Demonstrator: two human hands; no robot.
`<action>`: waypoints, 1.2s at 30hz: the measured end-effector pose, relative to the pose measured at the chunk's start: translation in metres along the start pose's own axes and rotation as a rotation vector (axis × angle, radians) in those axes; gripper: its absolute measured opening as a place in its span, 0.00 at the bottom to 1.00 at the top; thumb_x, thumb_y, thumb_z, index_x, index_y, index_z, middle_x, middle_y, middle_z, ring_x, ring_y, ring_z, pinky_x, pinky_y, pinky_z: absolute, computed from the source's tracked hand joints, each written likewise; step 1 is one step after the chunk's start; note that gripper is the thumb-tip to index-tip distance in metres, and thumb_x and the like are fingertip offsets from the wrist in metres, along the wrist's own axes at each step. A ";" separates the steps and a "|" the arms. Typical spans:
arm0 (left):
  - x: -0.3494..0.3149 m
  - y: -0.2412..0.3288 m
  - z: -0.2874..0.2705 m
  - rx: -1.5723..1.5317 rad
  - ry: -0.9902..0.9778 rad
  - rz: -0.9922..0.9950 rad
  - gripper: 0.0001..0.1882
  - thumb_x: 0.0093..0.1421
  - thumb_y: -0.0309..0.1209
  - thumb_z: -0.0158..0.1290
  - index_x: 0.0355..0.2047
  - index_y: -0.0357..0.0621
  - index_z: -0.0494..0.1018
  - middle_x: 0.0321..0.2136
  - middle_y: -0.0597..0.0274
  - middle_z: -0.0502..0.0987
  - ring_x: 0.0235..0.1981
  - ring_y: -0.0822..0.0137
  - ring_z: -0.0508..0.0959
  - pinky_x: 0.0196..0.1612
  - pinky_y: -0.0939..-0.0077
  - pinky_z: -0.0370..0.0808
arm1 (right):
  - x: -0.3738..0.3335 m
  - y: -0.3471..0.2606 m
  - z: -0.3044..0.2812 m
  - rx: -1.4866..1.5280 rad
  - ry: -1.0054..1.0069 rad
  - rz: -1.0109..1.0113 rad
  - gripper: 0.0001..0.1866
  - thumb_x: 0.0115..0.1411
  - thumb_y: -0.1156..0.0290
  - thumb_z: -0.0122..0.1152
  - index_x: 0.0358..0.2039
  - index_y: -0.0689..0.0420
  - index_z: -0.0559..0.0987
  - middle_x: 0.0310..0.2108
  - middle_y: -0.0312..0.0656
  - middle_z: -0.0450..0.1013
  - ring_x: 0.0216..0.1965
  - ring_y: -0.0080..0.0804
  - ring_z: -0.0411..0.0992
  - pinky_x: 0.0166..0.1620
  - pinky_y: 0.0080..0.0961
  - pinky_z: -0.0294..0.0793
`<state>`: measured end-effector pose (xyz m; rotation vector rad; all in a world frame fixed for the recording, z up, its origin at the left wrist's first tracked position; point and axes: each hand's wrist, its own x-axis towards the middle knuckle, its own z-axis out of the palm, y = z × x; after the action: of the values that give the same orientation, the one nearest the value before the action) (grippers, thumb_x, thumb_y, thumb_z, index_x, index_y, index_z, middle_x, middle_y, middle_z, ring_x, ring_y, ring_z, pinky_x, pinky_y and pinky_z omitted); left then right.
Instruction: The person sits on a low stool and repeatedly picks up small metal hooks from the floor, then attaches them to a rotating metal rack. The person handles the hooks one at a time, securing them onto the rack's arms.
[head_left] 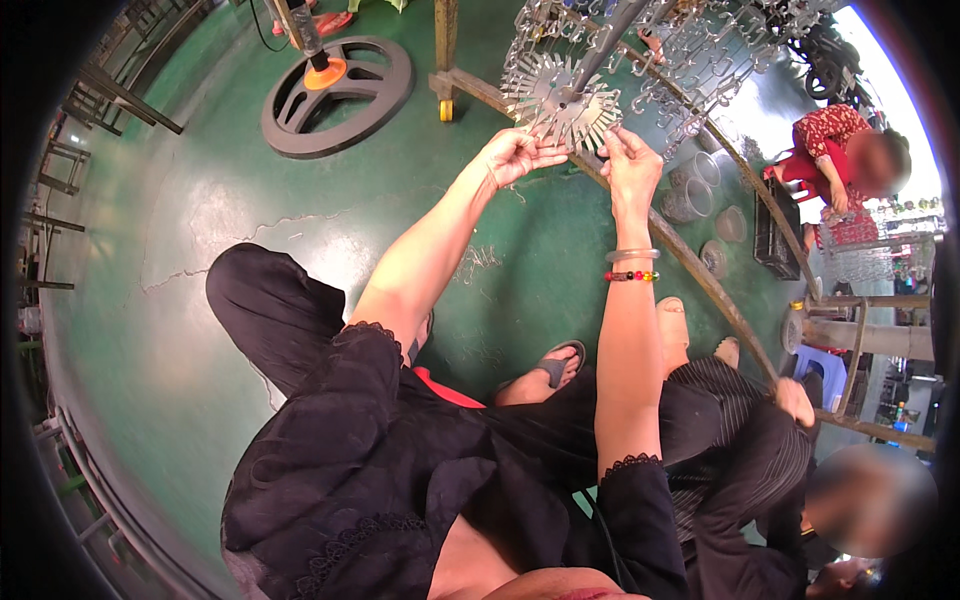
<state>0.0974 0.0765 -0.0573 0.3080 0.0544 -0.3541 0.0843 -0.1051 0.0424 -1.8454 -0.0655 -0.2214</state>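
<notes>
A silvery metal disc (545,92) with many narrow teeth around its rim is mounted on a grey rod (608,45) in front of me. My left hand (515,157) is at the disc's near-left edge, palm turned up and fingers stretched toward the teeth. On the near-right edge, my right hand (632,168) has its thumb and fingertips pinched together close to the rim. Whatever lies between those fingertips is too small to make out. Wire hooks (690,70) hang in dense rows behind and right of the disc.
A rusty metal bar (715,285) runs diagonally past my right forearm. Clear plastic tubs (688,200) and a black crate (775,235) stand beyond it. At the left is a dark spoked wheel-shaped base (340,95). One person sits close on my right, another farther off in red.
</notes>
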 end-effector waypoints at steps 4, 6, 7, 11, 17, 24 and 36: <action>0.002 0.001 -0.003 -0.018 -0.017 -0.001 0.32 0.41 0.10 0.38 0.52 0.28 0.56 0.50 0.34 0.64 0.55 0.35 0.63 0.62 0.41 0.58 | -0.005 -0.004 0.003 0.013 0.062 -0.053 0.11 0.55 0.70 0.61 0.36 0.63 0.81 0.20 0.38 0.76 0.17 0.17 0.69 0.21 0.18 0.66; 0.002 0.000 -0.009 -0.022 -0.026 -0.003 0.32 0.41 0.10 0.38 0.52 0.29 0.57 0.50 0.35 0.64 0.56 0.35 0.62 0.62 0.41 0.58 | -0.011 -0.004 0.003 -0.056 0.092 -0.047 0.10 0.55 0.71 0.61 0.35 0.63 0.81 0.21 0.39 0.77 0.19 0.18 0.70 0.24 0.19 0.68; 0.004 0.000 -0.008 -0.026 -0.029 -0.006 0.32 0.41 0.10 0.38 0.52 0.29 0.57 0.50 0.35 0.64 0.56 0.35 0.62 0.62 0.41 0.58 | -0.010 -0.004 0.001 -0.090 0.116 -0.047 0.09 0.55 0.71 0.61 0.34 0.62 0.82 0.22 0.39 0.77 0.21 0.19 0.71 0.26 0.20 0.69; 0.003 0.001 -0.006 -0.009 -0.053 -0.013 0.31 0.40 0.11 0.39 0.51 0.29 0.57 0.51 0.34 0.64 0.56 0.34 0.62 0.62 0.41 0.57 | -0.015 0.014 0.006 -0.072 0.243 -0.159 0.09 0.54 0.72 0.62 0.35 0.63 0.81 0.27 0.45 0.77 0.28 0.27 0.74 0.35 0.25 0.71; -0.003 0.002 -0.005 0.047 -0.053 -0.041 0.38 0.41 0.12 0.40 0.57 0.30 0.45 0.54 0.31 0.60 0.58 0.34 0.59 0.62 0.43 0.58 | -0.027 0.018 0.016 -0.043 0.367 -0.186 0.09 0.57 0.73 0.60 0.36 0.63 0.81 0.27 0.43 0.77 0.27 0.27 0.74 0.32 0.23 0.71; -0.028 -0.017 -0.034 0.221 -0.002 -0.286 0.37 0.44 0.14 0.39 0.60 0.29 0.51 0.58 0.35 0.58 0.57 0.41 0.64 0.58 0.50 0.66 | -0.030 0.016 0.015 0.191 0.416 -0.135 0.07 0.57 0.75 0.61 0.35 0.64 0.80 0.27 0.37 0.77 0.23 0.16 0.70 0.25 0.12 0.68; -0.044 -0.072 0.104 0.914 -0.006 0.361 0.17 0.61 0.35 0.53 0.47 0.39 0.72 0.39 0.64 0.77 0.40 0.75 0.75 0.36 0.79 0.76 | -0.062 0.021 0.001 -0.025 0.401 -0.314 0.03 0.55 0.79 0.61 0.32 0.63 0.79 0.28 0.35 0.72 0.25 0.16 0.67 0.28 0.14 0.70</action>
<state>0.0311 -0.0045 0.0258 1.2035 -0.1759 0.0037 0.0270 -0.1054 0.0111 -1.7772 -0.0726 -0.8094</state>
